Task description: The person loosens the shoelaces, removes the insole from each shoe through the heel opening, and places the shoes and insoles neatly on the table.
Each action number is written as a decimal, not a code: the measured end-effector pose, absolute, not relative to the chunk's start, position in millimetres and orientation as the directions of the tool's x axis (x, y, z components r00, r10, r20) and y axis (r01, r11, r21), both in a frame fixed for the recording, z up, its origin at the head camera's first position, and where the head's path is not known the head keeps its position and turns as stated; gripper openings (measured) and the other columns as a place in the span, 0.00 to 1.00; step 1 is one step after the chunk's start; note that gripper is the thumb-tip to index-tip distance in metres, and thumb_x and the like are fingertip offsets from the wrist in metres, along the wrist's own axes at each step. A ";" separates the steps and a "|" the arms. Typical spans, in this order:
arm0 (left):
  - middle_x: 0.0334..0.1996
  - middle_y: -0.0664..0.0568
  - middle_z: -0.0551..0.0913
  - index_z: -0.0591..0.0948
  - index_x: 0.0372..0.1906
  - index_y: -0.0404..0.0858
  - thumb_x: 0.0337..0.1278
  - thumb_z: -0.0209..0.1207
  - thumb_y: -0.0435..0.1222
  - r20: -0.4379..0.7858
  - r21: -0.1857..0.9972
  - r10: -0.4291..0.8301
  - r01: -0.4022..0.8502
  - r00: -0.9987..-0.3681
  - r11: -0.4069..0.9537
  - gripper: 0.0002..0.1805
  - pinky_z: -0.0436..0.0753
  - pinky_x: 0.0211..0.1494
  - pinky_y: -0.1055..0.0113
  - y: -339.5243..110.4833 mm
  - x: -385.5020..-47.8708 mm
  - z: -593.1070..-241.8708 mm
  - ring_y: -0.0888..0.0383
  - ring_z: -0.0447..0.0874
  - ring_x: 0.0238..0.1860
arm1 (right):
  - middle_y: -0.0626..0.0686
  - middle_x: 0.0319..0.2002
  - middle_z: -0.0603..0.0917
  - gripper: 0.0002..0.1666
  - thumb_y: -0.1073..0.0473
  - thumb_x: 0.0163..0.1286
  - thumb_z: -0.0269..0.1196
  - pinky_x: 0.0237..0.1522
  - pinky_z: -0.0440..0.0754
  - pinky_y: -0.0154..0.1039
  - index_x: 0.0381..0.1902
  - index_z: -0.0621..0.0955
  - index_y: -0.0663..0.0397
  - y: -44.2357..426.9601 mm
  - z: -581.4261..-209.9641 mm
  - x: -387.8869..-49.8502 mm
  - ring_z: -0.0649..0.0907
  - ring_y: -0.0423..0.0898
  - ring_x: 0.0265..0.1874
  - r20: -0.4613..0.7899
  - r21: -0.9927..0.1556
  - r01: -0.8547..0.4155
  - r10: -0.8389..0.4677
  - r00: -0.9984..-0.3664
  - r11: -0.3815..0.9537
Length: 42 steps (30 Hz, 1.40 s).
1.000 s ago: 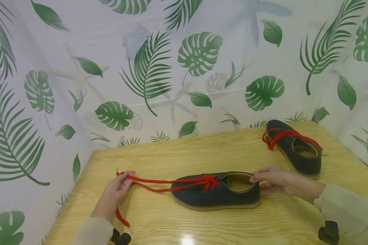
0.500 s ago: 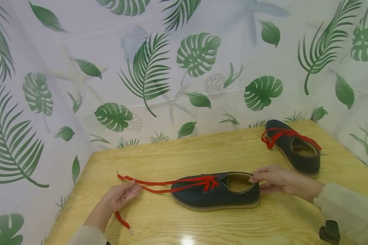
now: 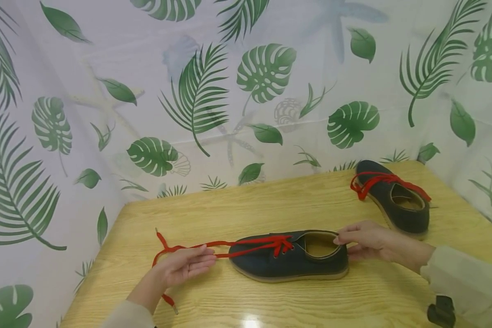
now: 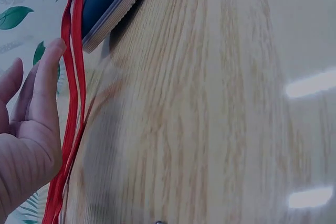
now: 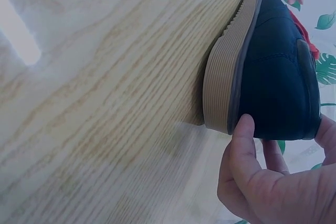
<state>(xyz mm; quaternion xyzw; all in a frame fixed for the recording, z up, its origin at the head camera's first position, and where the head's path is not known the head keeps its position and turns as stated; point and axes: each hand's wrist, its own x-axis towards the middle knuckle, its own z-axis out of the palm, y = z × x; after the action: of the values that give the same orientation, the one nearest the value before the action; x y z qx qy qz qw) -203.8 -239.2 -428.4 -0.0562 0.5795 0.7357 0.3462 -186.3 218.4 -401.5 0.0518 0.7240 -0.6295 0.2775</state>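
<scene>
A dark blue shoe (image 3: 287, 259) lies sole-down on the wooden table, toe to the left, its red laces (image 3: 221, 243) stretched out past the toe. My right hand (image 3: 383, 243) grips the heel, thumb at the collar; in the right wrist view its fingers (image 5: 244, 129) press the back of the heel. Over the laces, left of the toe, my left hand (image 3: 184, 269) is held with fingers extended. In the left wrist view that hand (image 4: 31, 124) lies alongside the two red lace strands (image 4: 79, 51); whether it touches them I cannot tell.
Another dark shoe (image 3: 410, 218) with red laces stands at the table's back right. The wooden table (image 3: 213, 214) meets a leaf-patterned cloth (image 3: 238, 150) behind and at both sides. The lace ends (image 3: 169, 299) lie on the table at the left.
My left hand has let go of the lace ends and moved right along the laces toward the toe. The laces have settled on the table behind it. My right hand stays at the heel.
</scene>
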 end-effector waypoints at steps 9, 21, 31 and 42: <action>0.42 0.47 0.86 0.77 0.55 0.29 0.68 0.52 0.39 -0.494 0.815 0.514 -0.579 -0.701 -0.006 0.19 0.82 0.49 0.66 -213.4 -206.9 -433.8 0.57 0.86 0.44 | 0.52 0.39 0.79 0.10 0.62 0.65 0.60 0.41 0.84 0.41 0.42 0.81 0.62 218.9 -401.7 -187.5 0.85 0.46 0.37 -0.465 -0.885 0.429 -0.288 -0.837 0.182; 0.38 0.50 0.86 0.76 0.53 0.29 0.69 0.51 0.39 -0.496 0.819 0.577 -0.570 -0.649 0.063 0.18 0.83 0.45 0.69 -176.8 -203.2 -424.4 0.61 0.87 0.39 | 0.53 0.40 0.78 0.08 0.62 0.66 0.60 0.40 0.84 0.41 0.40 0.82 0.60 218.3 -402.2 -187.8 0.84 0.46 0.37 -0.464 -0.886 0.428 -0.294 -0.836 0.181; 0.36 0.50 0.87 0.75 0.55 0.28 0.68 0.52 0.38 -0.472 0.824 0.632 -0.563 -0.615 0.067 0.19 0.83 0.45 0.69 -155.8 -203.5 -419.4 0.60 0.87 0.38 | 0.53 0.41 0.78 0.13 0.61 0.66 0.60 0.41 0.84 0.41 0.44 0.81 0.64 219.2 -402.5 -188.2 0.84 0.47 0.38 -0.462 -0.885 0.418 -0.288 -0.839 0.204; 0.36 0.51 0.86 0.74 0.57 0.27 0.69 0.50 0.35 -0.471 0.835 0.667 -0.536 -0.577 0.126 0.19 0.83 0.43 0.71 -125.3 -210.7 -414.5 0.62 0.86 0.38 | 0.54 0.42 0.78 0.17 0.61 0.65 0.61 0.39 0.85 0.40 0.48 0.78 0.67 218.7 -401.2 -189.4 0.85 0.47 0.37 -0.475 -0.877 0.424 -0.270 -0.838 0.227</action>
<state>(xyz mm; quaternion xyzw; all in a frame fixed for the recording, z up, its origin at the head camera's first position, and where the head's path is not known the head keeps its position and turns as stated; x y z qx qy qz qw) -210.7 -125.3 -414.5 0.0547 0.5954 0.6589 0.4564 -189.4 218.7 -401.2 0.0525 0.7314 -0.6196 0.2799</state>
